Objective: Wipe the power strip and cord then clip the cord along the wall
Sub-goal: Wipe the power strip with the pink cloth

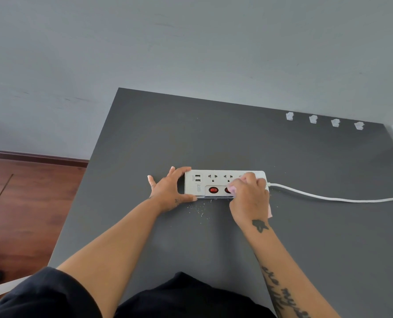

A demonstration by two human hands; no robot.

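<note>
Left hand (168, 191) clamps the left end of the power strip (220, 181) between thumb and forefinger; right hand (248, 196), grip curled round a pink cloth (232, 188), presses its right half.

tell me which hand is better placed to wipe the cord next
Right. The right hand grips the pink cloth at the power strip's cord end, where the white cord exits; the left hand holds the opposite end, without a cloth.

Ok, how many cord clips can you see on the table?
4 clips in a row along the table's far edge, at the right: leftmost, second, third, rightmost. More may lie outside the view.
</note>
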